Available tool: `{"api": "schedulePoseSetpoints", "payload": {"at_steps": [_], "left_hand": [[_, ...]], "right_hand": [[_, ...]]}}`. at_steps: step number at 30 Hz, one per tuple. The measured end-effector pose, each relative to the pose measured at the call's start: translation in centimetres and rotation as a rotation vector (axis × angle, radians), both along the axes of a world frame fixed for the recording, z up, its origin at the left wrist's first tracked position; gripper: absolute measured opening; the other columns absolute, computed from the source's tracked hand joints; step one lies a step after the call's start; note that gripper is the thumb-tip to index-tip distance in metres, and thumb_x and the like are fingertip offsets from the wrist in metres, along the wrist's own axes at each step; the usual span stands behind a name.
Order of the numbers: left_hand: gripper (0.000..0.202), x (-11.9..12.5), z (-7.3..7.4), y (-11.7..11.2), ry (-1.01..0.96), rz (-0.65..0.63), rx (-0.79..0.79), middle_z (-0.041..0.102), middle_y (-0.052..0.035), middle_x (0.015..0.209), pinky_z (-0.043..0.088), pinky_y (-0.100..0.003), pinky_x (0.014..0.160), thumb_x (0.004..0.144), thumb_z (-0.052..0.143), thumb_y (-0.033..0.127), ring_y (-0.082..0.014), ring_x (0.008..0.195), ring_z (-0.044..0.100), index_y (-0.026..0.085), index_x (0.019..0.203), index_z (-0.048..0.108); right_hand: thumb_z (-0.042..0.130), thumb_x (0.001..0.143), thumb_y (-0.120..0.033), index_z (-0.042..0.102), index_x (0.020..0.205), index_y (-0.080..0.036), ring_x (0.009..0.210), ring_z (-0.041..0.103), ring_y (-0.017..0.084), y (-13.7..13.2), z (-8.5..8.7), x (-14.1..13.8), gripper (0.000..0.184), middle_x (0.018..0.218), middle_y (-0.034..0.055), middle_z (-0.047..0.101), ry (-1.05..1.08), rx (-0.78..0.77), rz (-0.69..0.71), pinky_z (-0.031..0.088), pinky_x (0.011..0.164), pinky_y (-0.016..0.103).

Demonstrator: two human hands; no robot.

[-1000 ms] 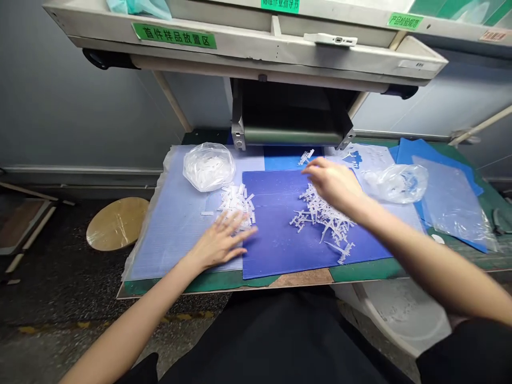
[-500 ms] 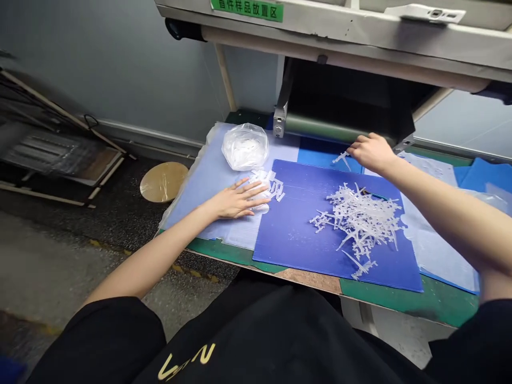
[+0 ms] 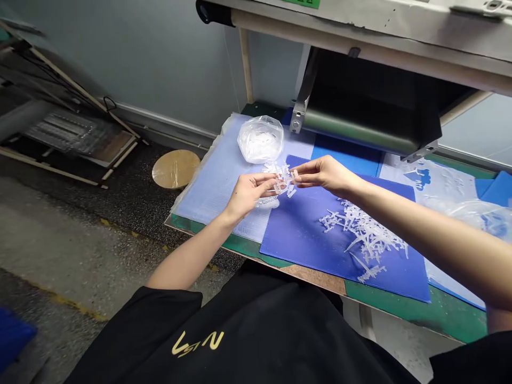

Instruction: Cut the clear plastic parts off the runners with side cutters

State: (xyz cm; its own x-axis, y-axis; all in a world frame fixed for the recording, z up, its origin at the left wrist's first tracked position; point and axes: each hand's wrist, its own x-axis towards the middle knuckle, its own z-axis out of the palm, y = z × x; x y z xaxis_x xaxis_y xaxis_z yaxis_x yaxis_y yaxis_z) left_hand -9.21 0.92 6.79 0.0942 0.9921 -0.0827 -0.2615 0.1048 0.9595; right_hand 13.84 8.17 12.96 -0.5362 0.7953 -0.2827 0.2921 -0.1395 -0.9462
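Between my two hands is a translucent plastic sprue piece, a branched moulding with small parts on it. My left hand pinches its left side, and my right hand grips its right end with the fingertips. Below and behind them lies a small pile of loose clear plastic parts, partly hidden by my left hand. A heap of whitish branched sprues rests on the blue board, below my right forearm. Just beyond my hands stands an open clear plastic bag with white parts inside.
A dark conveyor belt ends over the back of the green-edged table. Crumpled clear plastic lies at the right. A round stool stands at the table's left, with a rack farther off.
My right hand has come left from near the conveyor, bringing the sprue piece to my left hand. The left hand has risen from the small pile and closed on the piece. The view has shifted.
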Motion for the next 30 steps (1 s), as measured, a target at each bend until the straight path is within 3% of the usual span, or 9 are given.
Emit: {"api": "schedulePoseSetpoints", "payload": {"at_steps": [3,7,12,16,18,21,25,30], "left_hand": [[0.048,-0.1,-0.1,-1.4,-0.038,-0.032,-0.048,0.084,-0.015,0.114,0.069,-0.043,0.099,0.081,0.092,0.045,-0.0256,0.1,0.084,0.014,0.115,0.083],[0.043,0.1,-0.3,-3.0,-0.057,-0.051,-0.081,0.085,-0.0145,0.108,0.067,-0.044,0.103,0.077,0.095,0.04,-0.0263,0.103,0.083,0.013,0.109,0.084],[0.041,0.1,-1.3,-4.2,-0.018,0.054,-0.056,0.085,-0.0116,0.11,0.065,-0.042,0.104,0.077,0.094,0.039,-0.0234,0.1,0.082,0.014,0.108,0.084],[0.032,-1.6,-2.9,-2.3,0.016,0.114,-0.091,0.084,-0.0105,0.108,0.063,-0.037,0.104,0.082,0.09,0.028,-0.0195,0.098,0.08,0.012,0.109,0.082],[0.022,-3.0,-3.7,-0.9,0.024,0.1,-0.136,0.082,-0.0093,0.101,0.065,-0.037,0.099,0.088,0.084,0.023,-0.0177,0.095,0.079,0.009,0.104,0.078],[0.021,-4.8,-4.4,0.8,0.05,0.068,-0.176,0.077,-0.0066,0.107,0.066,-0.037,0.091,0.098,0.075,0.028,-0.0171,0.099,0.075,0.011,0.11,0.072],[0.026,-5.2,-4.1,1.7,0.076,0.023,-0.176,0.074,-0.0069,0.112,0.065,-0.037,0.089,0.101,0.072,0.033,-0.0172,0.1,0.073,0.012,0.115,0.07],[0.02,-4.1,-3.0,2.3,0.107,0.017,-0.115,0.075,-0.0053,0.108,0.065,-0.036,0.089,0.099,0.074,0.028,-0.0159,0.097,0.074,0.012,0.109,0.072]], "right_hand": [[0.101,0.071,-0.037,0.089,0.1,-0.021,0.089,0.082,0.023,-2.2,0.4,0.6,0.036,0.103,0.0076,0.086,0.016,-0.055,-0.067,0.071,0.096,0.04],[0.103,0.066,-0.04,0.089,0.098,-0.018,0.088,0.082,0.026,-5.2,0.6,0.5,0.041,0.097,0.01,0.086,-0.014,-0.041,-0.196,0.072,0.093,0.046],[0.095,0.082,-0.037,0.084,0.102,-0.013,0.091,0.081,0.024,-6.6,-2.2,-2.0,0.034,0.092,0.0097,0.083,-0.101,0.084,-0.352,0.068,0.097,0.045],[0.076,0.102,-0.037,0.074,0.118,-0.014,0.102,0.075,0.023,-4.2,-5.1,-5.0,0.028,0.115,0.0077,0.076,-0.161,0.131,-0.348,0.065,0.092,0.043],[0.072,0.105,-0.037,0.07,0.126,-0.015,0.106,0.074,0.023,-2.6,-6.0,-6.1,0.031,0.124,0.0094,0.073,-0.162,0.122,-0.315,0.065,0.091,0.043],[0.072,0.105,-0.037,0.067,0.134,-0.017,0.113,0.072,0.025,-1.1,-6.8,-7.1,0.036,0.133,0.0113,0.069,-0.163,0.151,-0.304,0.064,0.095,0.046],[0.07,0.105,-0.039,0.066,0.137,-0.019,0.121,0.069,0.028,-1.3,-7.1,-7.5,0.038,0.142,0.0118,0.066,-0.142,0.24,-0.367,0.061,0.102,0.05],[0.07,0.105,-0.041,0.068,0.131,-0.016,0.108,0.073,0.025,-2.5,-7.5,-7.8,0.036,0.128,0.0097,0.071,-0.032,0.201,-0.353,0.064,0.092,0.045]]}}
